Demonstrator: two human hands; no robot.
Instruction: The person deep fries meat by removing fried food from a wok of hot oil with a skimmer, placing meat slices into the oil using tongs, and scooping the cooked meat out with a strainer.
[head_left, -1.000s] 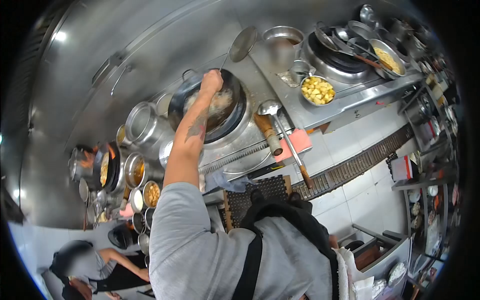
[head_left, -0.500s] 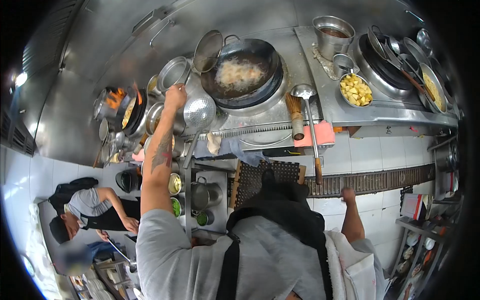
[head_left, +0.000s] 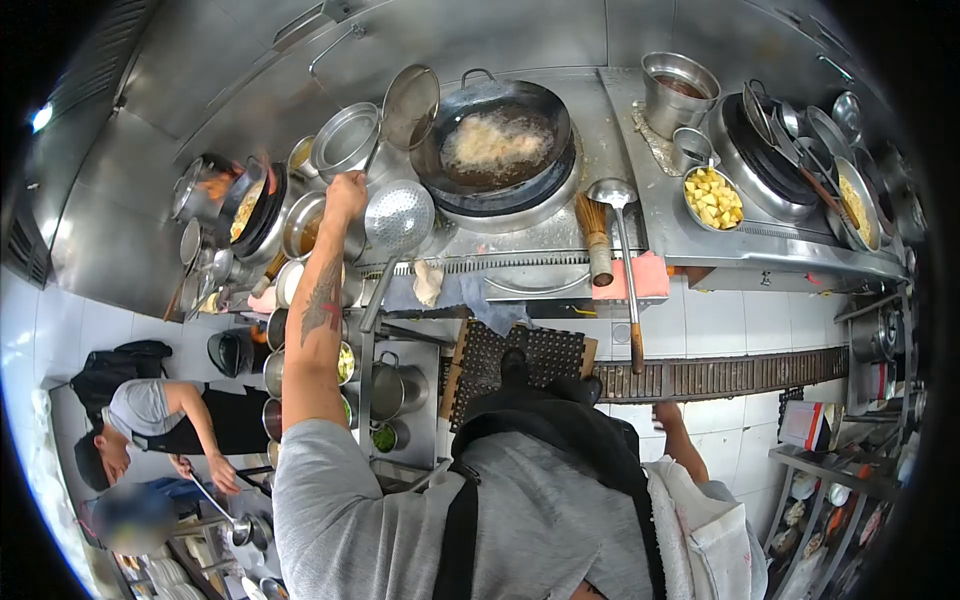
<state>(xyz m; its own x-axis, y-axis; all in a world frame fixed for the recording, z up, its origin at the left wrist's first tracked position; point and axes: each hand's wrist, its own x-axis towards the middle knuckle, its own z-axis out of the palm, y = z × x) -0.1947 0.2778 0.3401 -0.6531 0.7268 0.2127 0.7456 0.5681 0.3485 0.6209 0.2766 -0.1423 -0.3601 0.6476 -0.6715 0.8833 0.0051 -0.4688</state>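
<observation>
My left hand (head_left: 346,192) reaches out to the stove, closed around the handle of a round mesh strainer (head_left: 410,107). The strainer is tilted up at the left rim of a large black wok (head_left: 452,175). Pale food (head_left: 495,143) bubbles in oil inside the wok. Beside my left hand are a metal bowl (head_left: 347,140) and a perforated skimmer (head_left: 398,216) lying on the stove edge. My right hand (head_left: 668,414) hangs low at my side, away from the stove, with loosely bent fingers and nothing visible in it.
A ladle (head_left: 612,192) and a bamboo brush (head_left: 595,240) lie right of the wok. Diced yellow pieces (head_left: 713,198) fill a bowl near a metal pot (head_left: 680,88). Flames (head_left: 217,183) rise at the left burner. A co-worker (head_left: 160,415) stands at left, holding a ladle.
The view has shifted slightly. The strainer sits a little further left of the wok. My right hand has swung lower and toward my body. The co-worker's ladle has moved down over a pot.
</observation>
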